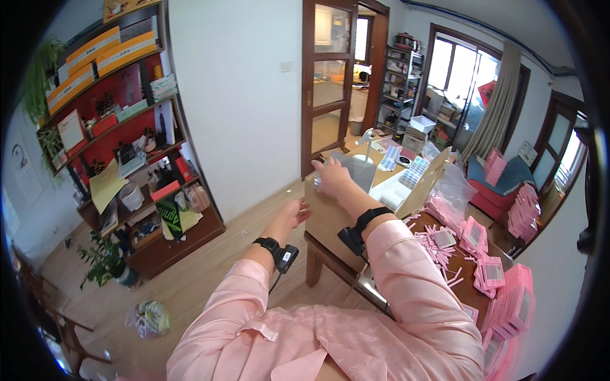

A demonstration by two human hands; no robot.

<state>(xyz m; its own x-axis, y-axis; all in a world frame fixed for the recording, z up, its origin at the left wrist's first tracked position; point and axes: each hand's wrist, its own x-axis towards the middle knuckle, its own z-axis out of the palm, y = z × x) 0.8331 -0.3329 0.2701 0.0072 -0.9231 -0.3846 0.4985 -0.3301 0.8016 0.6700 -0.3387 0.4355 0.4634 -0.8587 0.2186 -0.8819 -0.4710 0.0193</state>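
Right hand [332,178] is reaching over the tan board [335,233] on the desk [469,293], some fingers spreading; I cannot tell whether it is pinching anything. Just to its right, the grey box [362,169] is sitting, smooth-looking and flat-sided, its long axis unclear. Left hand [295,213] is hanging farther from the box, beside the board's left edge, fingers loosely parted, apparently holding nothing. Thin pink strips [432,245] are lying scattered farther right.
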